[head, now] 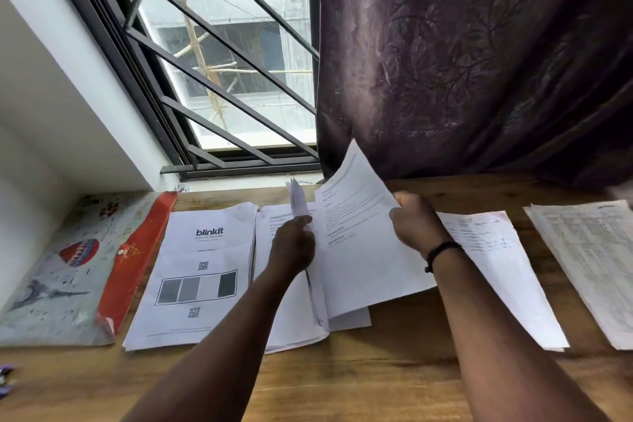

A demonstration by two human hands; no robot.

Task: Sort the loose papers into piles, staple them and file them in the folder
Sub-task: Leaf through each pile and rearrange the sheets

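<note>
Several paper piles lie in a row on the wooden table [376, 370]. My left hand [294, 243] grips a thin upright bundle of sheets [298, 199] over the middle pile [284, 319]. My right hand [416, 221] pinches the right edge of a single printed sheet [356, 243], lifted and tilted above that pile. Left of it lies the pile with the blinkit page [195, 271] on top. Two more piles sit to the right: a white one [507, 278] and one with a printed table [592, 257]. The folder [61, 271], with a red flap, lies at far left.
A dark curtain [479, 62] hangs right behind the table's back edge, touching the lifted sheet's top. A barred window [226, 62] is at the back left. A small purple object [7, 380] lies at the table's left front edge.
</note>
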